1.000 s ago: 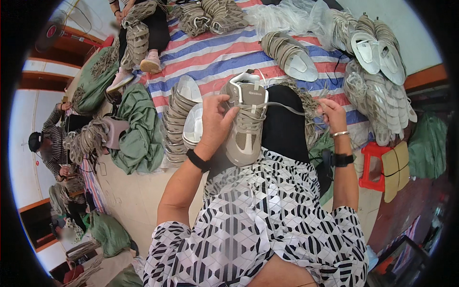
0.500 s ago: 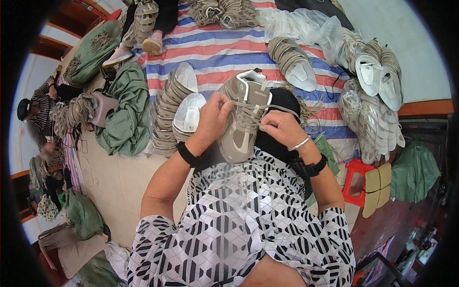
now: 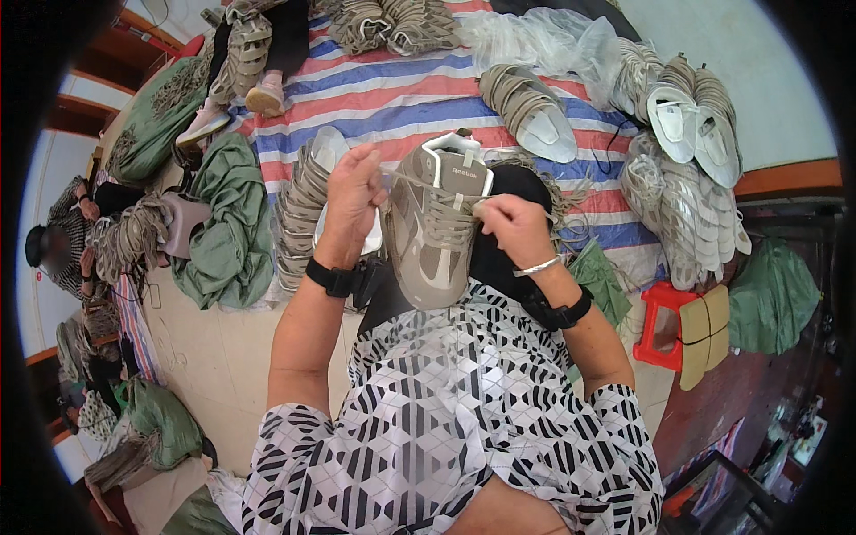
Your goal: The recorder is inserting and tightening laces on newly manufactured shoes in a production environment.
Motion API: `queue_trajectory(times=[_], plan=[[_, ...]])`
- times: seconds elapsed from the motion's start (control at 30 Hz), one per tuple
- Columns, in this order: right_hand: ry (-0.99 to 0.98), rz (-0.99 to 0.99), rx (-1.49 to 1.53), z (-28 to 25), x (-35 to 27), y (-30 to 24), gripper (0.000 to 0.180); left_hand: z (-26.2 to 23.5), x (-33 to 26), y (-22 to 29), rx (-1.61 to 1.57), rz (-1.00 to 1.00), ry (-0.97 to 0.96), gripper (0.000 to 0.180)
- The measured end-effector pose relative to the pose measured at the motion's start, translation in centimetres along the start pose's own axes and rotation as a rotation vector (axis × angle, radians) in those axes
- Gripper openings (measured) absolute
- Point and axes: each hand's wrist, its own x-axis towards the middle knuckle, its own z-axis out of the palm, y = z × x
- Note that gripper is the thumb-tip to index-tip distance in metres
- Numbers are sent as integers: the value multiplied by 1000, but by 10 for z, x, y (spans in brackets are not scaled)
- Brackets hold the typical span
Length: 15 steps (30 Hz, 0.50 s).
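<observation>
A taupe shoe upper (image 3: 434, 254) with pale trim rests on my lap, toe pointing toward me and tongue away. Lacing crosses its front. Left of the shoe, my left hand (image 3: 355, 194) is raised with its fingers pinched on a shoelace (image 3: 412, 181), which runs taut to the upper eyelets. My right hand (image 3: 517, 234) is closed close to the shoe's right side, with the thumb and fingers pinching the lace's other end. Most of that end is hidden by the fingers. Behind my left hand, nested shoe uppers (image 3: 299, 214) stand in a stack on the striped sheet.
A striped sheet (image 3: 374, 100) bears more stacked uppers (image 3: 528, 111) and clear plastic bags (image 3: 544, 40). To the right are a red stool (image 3: 660, 325) and hanging uppers (image 3: 682, 218). Green cloth (image 3: 227, 223) lies left. Other people (image 3: 67, 232) sit at the far left.
My left hand has moved up and left, away from the shoe, drawing the lace out. My right hand has shifted slightly and stays beside the shoe. The whole view has shifted a little.
</observation>
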Motion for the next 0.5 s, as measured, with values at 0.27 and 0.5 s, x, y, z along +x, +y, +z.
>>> queue_trajectory(times=[0.27,0.5], plan=[[201,-387,-438,-18,4,10,14,2,-13,-3,384,234,3,17],[-50,-2,-199,-57,-38,18,11,-31,-23,-22,810,587,11,12]])
